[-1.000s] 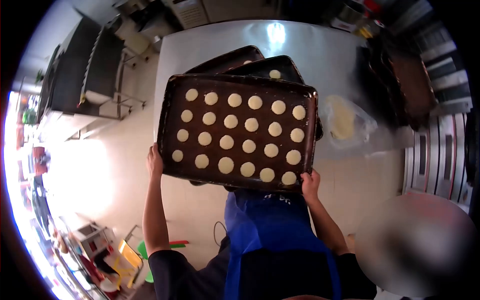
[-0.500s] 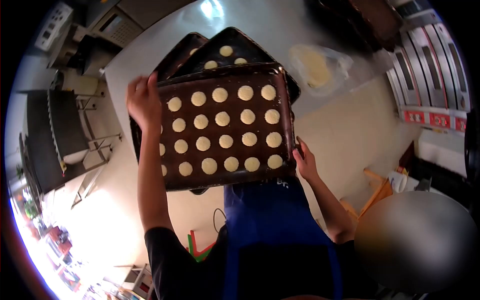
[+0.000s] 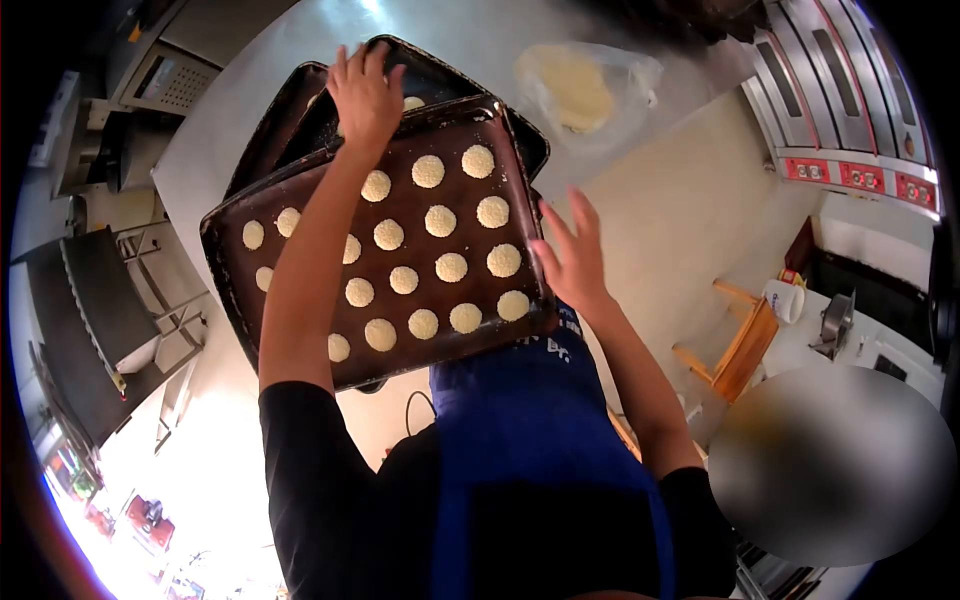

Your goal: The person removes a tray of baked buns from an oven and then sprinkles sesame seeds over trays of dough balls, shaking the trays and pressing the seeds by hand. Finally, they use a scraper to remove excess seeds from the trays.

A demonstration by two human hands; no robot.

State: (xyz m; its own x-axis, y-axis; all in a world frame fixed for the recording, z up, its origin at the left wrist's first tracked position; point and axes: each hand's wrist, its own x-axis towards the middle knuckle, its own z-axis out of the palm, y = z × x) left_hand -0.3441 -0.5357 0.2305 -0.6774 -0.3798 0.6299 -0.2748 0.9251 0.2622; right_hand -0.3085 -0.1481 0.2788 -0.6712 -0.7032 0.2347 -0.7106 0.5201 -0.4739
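Note:
A dark baking tray (image 3: 310,240) with rows of round pale dough pieces (image 3: 440,221) lies tilted on top of other trays. My left hand (image 3: 366,100) is over its far rim with fingers spread, overlapping the black tray (image 3: 440,75) beneath. Part of the dough is hidden by my left forearm. Beside the top tray's right edge, my right hand (image 3: 578,255) is open, thumb and fingers apart, nothing in it. Another tray (image 3: 285,110) shows under the stack at the far left.
On the metal table (image 3: 300,45), a clear plastic bag with pale contents (image 3: 575,90) lies beyond the trays. Ovens with red panels (image 3: 850,175) stand at right. A wooden stool (image 3: 745,345) is on the floor, near a white mug (image 3: 785,300). A blurred round object (image 3: 830,465) fills the lower right.
My left hand has left the tray's left side and moved right across the far rim, fingers now spread. My right hand has opened off the right edge. The top tray appears farther left and more tilted.

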